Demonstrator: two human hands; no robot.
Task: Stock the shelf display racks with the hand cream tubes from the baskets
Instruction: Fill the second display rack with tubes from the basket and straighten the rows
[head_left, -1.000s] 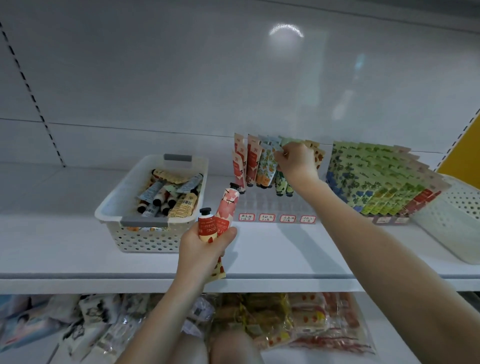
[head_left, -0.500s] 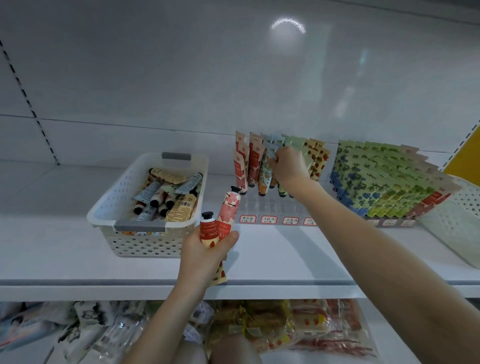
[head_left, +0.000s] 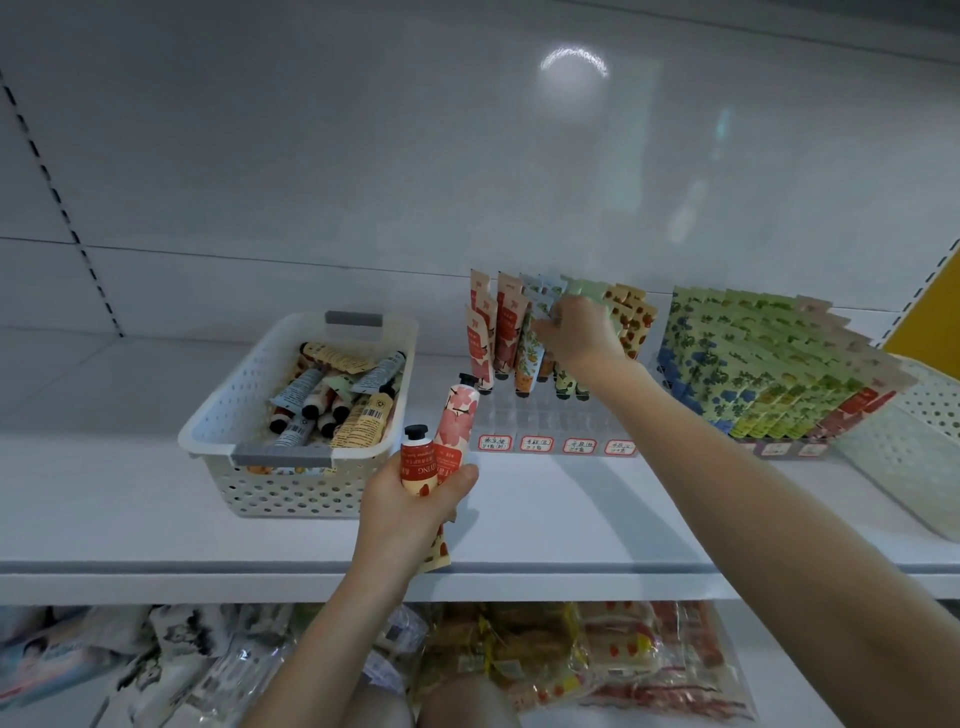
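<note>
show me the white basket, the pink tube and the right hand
white basket (head_left: 280, 493), head view, front wall
pink tube (head_left: 458, 415), head view, flowered body
right hand (head_left: 576, 335), head view, back of hand

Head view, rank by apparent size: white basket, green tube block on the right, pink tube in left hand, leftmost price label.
1. white basket and green tube block: about alike, unranked.
2. pink tube, nearer the camera.
3. leftmost price label.

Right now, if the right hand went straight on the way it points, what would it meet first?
The right hand would meet the tubes standing in the rack; its fingertips look among them. Depth is unclear; the back wall lies behind.
</note>
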